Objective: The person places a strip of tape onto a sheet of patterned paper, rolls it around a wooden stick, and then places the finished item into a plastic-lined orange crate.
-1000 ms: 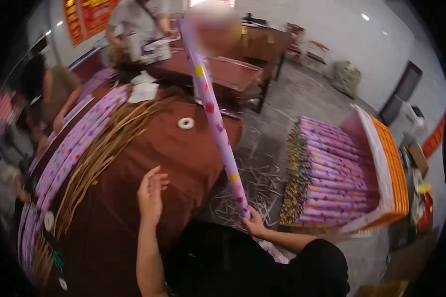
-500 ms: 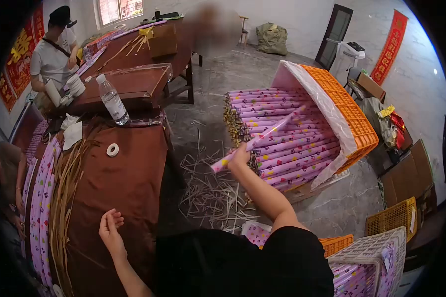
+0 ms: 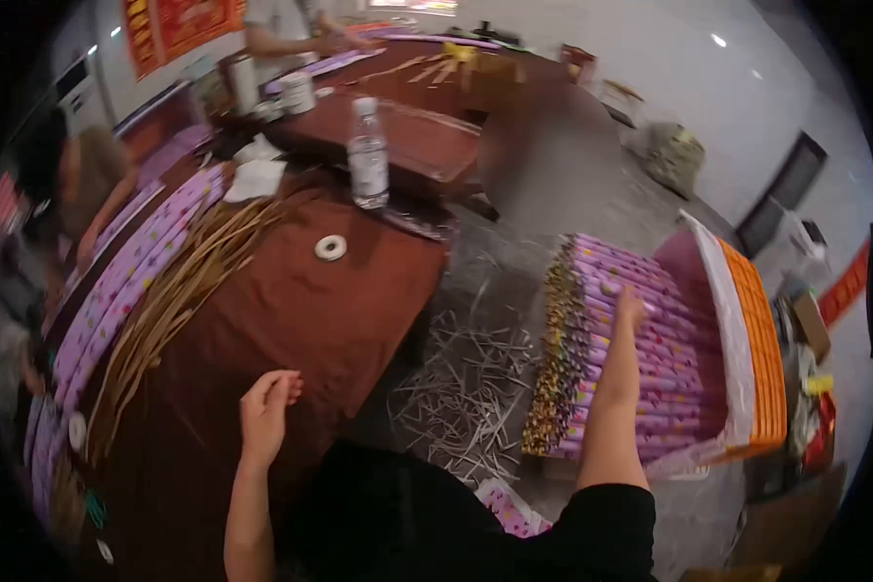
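My right hand (image 3: pixel 630 308) reaches onto the stack of pink patterned rolls (image 3: pixel 650 388) lying in the tipped orange crate (image 3: pixel 755 339). Its fingers are bent around the end of one roll on top of the stack. Over the brown-covered table (image 3: pixel 291 320) hangs my left hand (image 3: pixel 270 400), fingers curled with the tips close together and nothing visible in them. A white tape ring (image 3: pixel 331 248) lies on the cloth beyond it. Left of that are brown strips (image 3: pixel 179 301) and long pink patterned rolls (image 3: pixel 131 281).
A water bottle (image 3: pixel 368 160) stands at the table's far edge. Pale strips (image 3: pixel 470 388) litter the floor between table and crate. One person (image 3: pixel 286 34) works at the far table; another person (image 3: pixel 97 184) is at the left. A blurred patch covers the centre back.
The view has turned left. My right hand has moved farther out over the stack, and the roll it held slanting above the stack now lies among the others. My left hand's fingers are more curled.
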`<state>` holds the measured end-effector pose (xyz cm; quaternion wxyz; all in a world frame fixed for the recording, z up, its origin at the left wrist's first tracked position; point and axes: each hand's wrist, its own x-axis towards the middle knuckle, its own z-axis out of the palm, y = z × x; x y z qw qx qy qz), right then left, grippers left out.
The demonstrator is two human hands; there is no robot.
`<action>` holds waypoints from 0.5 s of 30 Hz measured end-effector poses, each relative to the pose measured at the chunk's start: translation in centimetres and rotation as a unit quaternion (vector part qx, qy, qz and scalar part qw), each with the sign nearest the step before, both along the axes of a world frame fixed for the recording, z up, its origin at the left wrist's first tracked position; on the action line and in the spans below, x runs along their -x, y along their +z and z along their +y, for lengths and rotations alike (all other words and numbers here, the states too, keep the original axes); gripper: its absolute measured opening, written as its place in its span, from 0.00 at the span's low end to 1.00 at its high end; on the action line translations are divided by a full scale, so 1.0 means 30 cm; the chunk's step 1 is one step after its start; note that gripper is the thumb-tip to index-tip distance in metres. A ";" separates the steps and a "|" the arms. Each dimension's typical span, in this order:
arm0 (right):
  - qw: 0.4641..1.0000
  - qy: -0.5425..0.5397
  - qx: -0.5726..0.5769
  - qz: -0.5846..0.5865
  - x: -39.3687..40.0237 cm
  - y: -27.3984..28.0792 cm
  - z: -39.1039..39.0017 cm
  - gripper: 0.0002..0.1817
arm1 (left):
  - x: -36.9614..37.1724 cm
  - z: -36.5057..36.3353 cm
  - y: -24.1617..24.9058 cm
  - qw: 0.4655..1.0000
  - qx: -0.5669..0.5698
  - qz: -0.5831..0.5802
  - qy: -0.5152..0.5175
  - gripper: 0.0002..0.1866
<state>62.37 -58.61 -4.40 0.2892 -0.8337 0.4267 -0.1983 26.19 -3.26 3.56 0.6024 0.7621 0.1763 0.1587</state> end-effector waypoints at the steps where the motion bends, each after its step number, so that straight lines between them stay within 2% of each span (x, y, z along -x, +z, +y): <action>1: 0.983 -0.087 0.102 0.127 -0.054 -0.091 -0.027 0.37 | 0.024 -0.019 0.015 1.000 -0.009 -0.014 -0.017 0.14; 2: 0.983 -0.037 0.140 0.115 -0.041 -0.169 -0.086 0.37 | 0.048 -0.040 0.003 0.998 -0.016 -0.040 -0.041 0.13; 3: 0.979 -0.009 0.174 0.104 -0.029 -0.172 -0.097 0.36 | 0.071 -0.054 0.000 0.996 -0.029 -0.067 -0.059 0.11; 4: 0.975 0.016 0.203 0.089 0.005 -0.153 -0.078 0.35 | 0.105 -0.070 0.044 0.992 -0.084 -0.034 -0.092 0.11; 5: 0.968 0.051 0.243 0.038 0.008 -0.133 -0.045 0.34 | 0.139 -0.093 0.064 0.987 -0.112 -0.006 -0.111 0.11; 7: 0.935 0.165 0.288 -0.123 0.027 -0.067 0.122 0.31 | 0.195 -0.122 -0.001 0.984 -0.045 -0.038 -0.167 0.15; 8: 0.903 0.248 0.285 -0.206 0.080 -0.007 0.250 0.30 | 0.219 -0.130 -0.013 0.984 -0.022 -0.009 -0.179 0.17; 10: 0.812 0.442 0.224 -0.309 0.255 0.094 0.552 0.27 | 0.253 -0.129 -0.097 0.978 -0.071 -0.034 -0.194 0.18; 11: 0.757 0.551 0.172 -0.307 0.357 0.123 0.681 0.26 | 0.282 -0.123 -0.100 0.972 -0.104 -0.016 -0.212 0.19; 12: 0.695 0.656 0.117 -0.270 0.466 0.126 0.809 0.25 | 0.318 -0.117 -0.106 0.962 -0.133 0.003 -0.240 0.21; 13: 0.625 0.753 0.065 -0.195 0.568 0.118 0.919 0.24 | 0.355 -0.123 -0.123 0.971 -0.131 0.014 -0.200 0.21; 15: 0.467 0.883 0.010 0.039 0.730 0.062 1.091 0.21 | 0.417 -0.146 -0.147 0.958 -0.177 0.015 -0.225 0.20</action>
